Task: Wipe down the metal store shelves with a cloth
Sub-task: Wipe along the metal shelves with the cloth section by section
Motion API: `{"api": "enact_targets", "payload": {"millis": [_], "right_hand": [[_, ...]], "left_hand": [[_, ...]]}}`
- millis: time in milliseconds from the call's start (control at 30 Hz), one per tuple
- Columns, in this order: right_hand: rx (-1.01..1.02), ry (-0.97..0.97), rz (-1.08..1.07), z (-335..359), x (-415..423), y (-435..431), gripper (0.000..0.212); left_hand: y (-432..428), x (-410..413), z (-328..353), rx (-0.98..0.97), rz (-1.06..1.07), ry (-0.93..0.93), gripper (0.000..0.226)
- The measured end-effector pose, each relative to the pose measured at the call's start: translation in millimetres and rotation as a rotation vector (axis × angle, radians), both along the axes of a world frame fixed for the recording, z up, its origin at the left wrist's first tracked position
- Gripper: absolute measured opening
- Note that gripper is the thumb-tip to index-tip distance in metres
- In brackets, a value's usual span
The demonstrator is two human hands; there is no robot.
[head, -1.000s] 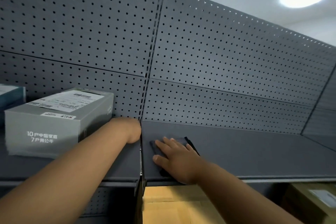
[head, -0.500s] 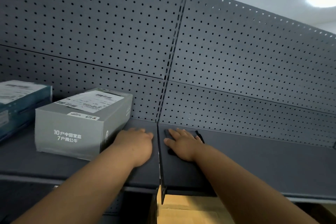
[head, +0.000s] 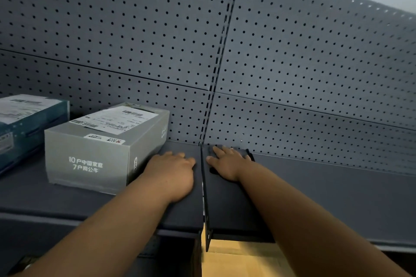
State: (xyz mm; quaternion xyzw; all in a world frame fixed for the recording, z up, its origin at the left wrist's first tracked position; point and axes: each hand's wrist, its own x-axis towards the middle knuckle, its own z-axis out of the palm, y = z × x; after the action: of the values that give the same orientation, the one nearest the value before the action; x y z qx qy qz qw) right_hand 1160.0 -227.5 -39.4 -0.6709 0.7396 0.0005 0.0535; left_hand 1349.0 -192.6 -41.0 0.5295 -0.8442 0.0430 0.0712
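My right hand (head: 227, 165) lies flat with straight fingers on a dark cloth (head: 247, 154), pressing it onto the right grey metal shelf (head: 326, 198) near its back left corner. Only the cloth's edges show around the hand. My left hand (head: 173, 173) rests palm down on the left metal shelf (head: 27, 195), just left of the gap between the two shelves and beside a grey box. It holds nothing.
A grey carton (head: 99, 150) with a white label stands on the left shelf, touching distance from my left hand. A teal box (head: 24, 123) sits further left. Perforated back panels (head: 135, 29) rise behind. A cardboard box (head: 236, 261) lies below the shelves.
My right hand has slid the cloth toward the back of the right shelf. My left hand came out from behind the grey carton and now lies flat on the left shelf.
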Motion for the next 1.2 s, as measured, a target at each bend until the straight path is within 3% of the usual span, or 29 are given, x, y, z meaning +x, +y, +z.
{"api": "enact_targets", "payload": {"millis": [533,1200], "right_hand": [[-0.019,-0.009,0.164,0.8,16.0,133.0,0.068],[0.020,-0.050,-0.018,6.9,24.1,-7.7,0.065]], "left_hand": [[0.6,-1.5,0.9,0.073,0.009,-0.033,0.049],[4.4,-2.5,0.0,-0.007,-0.003,-0.011,0.039]]}}
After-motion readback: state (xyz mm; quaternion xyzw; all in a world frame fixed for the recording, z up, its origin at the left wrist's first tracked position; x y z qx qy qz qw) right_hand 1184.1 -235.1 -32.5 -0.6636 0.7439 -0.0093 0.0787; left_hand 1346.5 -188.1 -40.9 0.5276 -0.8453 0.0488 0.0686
